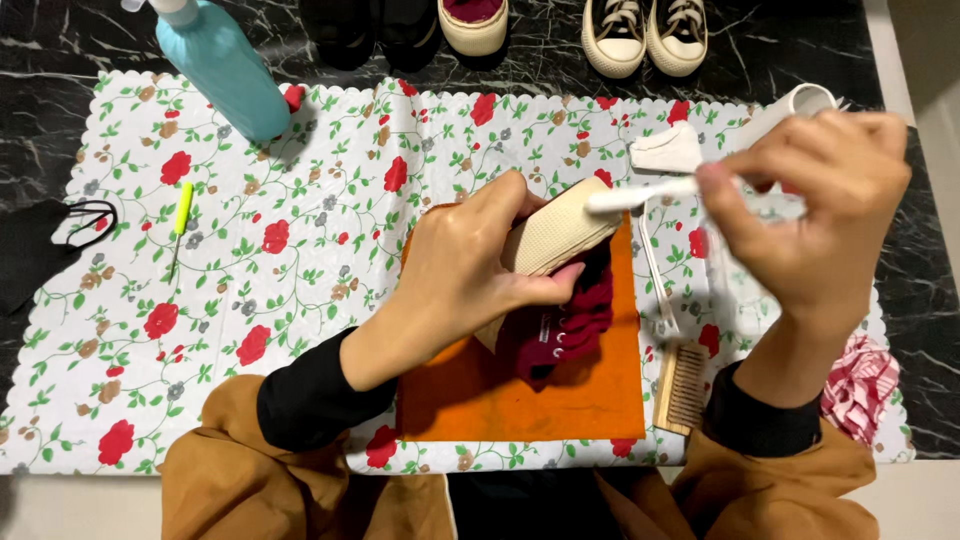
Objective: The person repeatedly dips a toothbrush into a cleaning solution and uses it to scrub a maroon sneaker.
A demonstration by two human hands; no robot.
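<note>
Left hand (470, 275) grips a dark red shoe (560, 300) by its cream rubber sole, sole turned up and toward the far side, shoe held just above the orange cloth (480, 395) at the middle of the near edge of the floral mat (250, 250). Right hand (820, 210) is closed around a white brush (640, 195), its tip touching the sole's toe end; the brush is blurred.

On the mat: teal spray bottle (225, 65) at the far left corner, yellow-handled tool (182, 215) toward the left edge, wooden brush (682, 385) just right of the orange cloth near the near edge, white wedge-shaped piece (668, 152) and white tube (790, 105) near the far right corner. Red-and-white checked cloth (858, 385) sits at the mat's near right corner. Black mask (50, 245) lies off the mat's left edge on the black marble surface (780, 60). A row of shoes stands beyond the far edge, including a black-and-white sneaker pair (645, 35).
</note>
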